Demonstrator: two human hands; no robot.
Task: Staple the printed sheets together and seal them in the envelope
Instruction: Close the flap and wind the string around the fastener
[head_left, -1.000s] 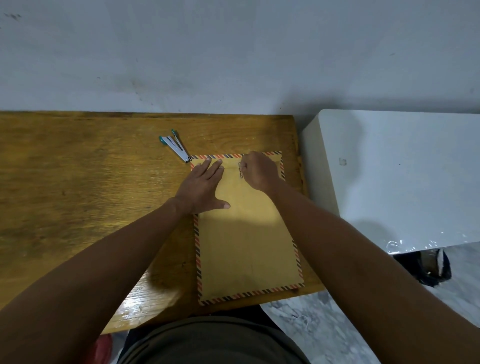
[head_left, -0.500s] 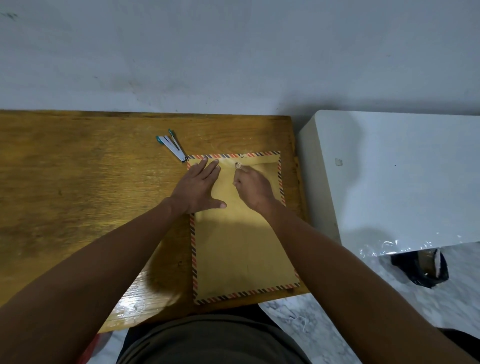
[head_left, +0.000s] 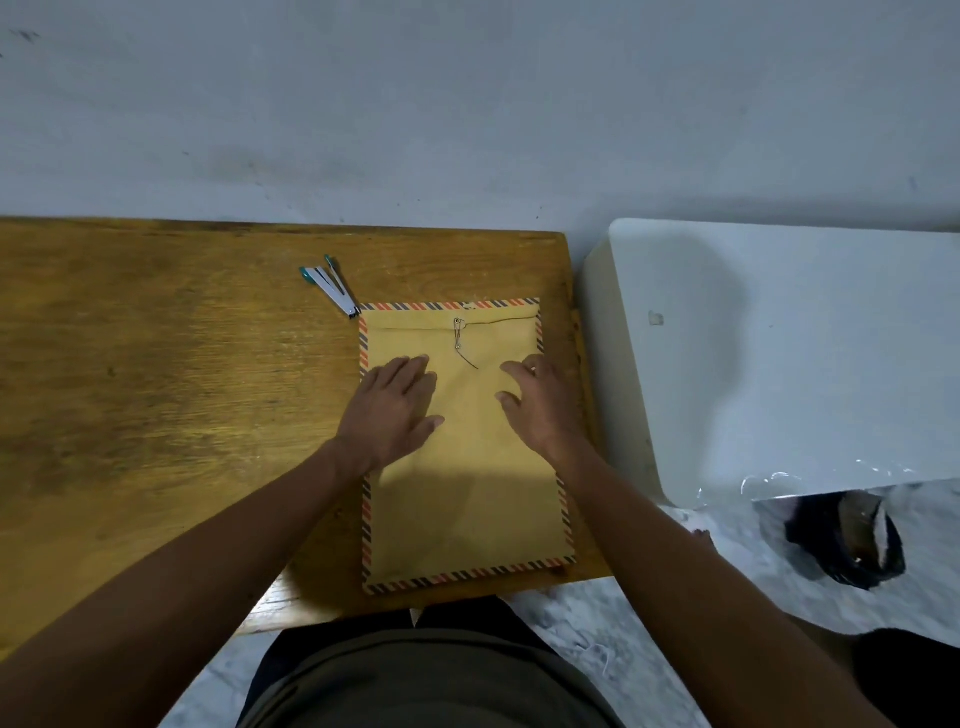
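A brown envelope (head_left: 467, 499) with a red-and-blue striped border lies flat on the wooden table (head_left: 156, 389), near its right end. Its flap is folded down, and a string clasp (head_left: 458, 332) with a loose thread tail shows near the top. My left hand (head_left: 392, 410) rests palm down on the envelope's left side, fingers spread. My right hand (head_left: 540, 405) hovers or rests on its right side, fingers loosely apart and empty. A small stapler (head_left: 332, 285) with green ends lies just beyond the envelope's top left corner. No printed sheets are visible.
A white table or cabinet top (head_left: 779, 353) stands to the right, separated by a narrow gap. A grey wall (head_left: 467, 104) backs both. A dark bag (head_left: 847, 540) sits on the marble floor under the white top. The envelope's lower edge reaches the table's near edge.
My right hand left the string clasp and moved down and to the right. My left hand slid down the envelope. The clasp and its thread are now uncovered.
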